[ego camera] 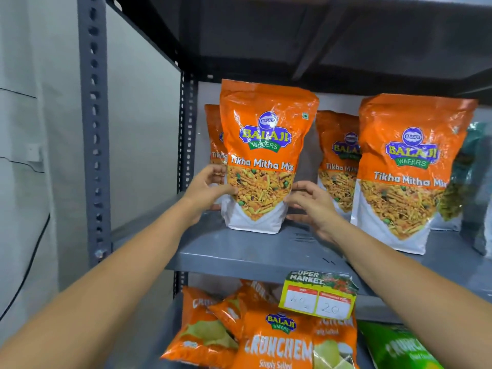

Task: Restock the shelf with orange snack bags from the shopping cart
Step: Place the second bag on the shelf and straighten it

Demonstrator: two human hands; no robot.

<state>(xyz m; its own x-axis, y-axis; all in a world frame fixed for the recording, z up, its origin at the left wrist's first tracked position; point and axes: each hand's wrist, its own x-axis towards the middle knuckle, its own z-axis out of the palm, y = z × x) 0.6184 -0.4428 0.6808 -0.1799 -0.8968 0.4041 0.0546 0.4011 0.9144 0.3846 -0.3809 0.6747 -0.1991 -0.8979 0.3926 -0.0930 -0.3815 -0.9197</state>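
1. Subject: front Tikha Mitha Mix bag (262, 155), orange w/ white base, standing upright on the grey metal shelf (239, 251), left end, base a little back from the front lip.
2. Left hand (210, 186): fingers curled round the bag's left edge at mid-height, thumb on the front face. Contact firm; judged a steadying hold so the pouch stays vertical.
3. Right hand (310, 203): fingers spread and part-open beside the bag's lower right edge. Touching or a hair clear, cannot tell. Judged to be squaring the bag, not carrying it.
4. Placement: bag sits directly in front of a second bag of the same kind (214, 145), label out. Looks like deliberate facing, two deep.
5. Right of it: another front bag (407, 171) w/ one behind (336, 155), same layout, gap between the two columns.
6. Far right: dark green pack (471, 169), diff. product.
7. Price tag (318, 295) clipped on the shelf lip; Crunchem packs (277, 342) on the level below.
8. Shopping cart: not in view.
9. Status: this bag appears seated; release and next fetch judged pending.
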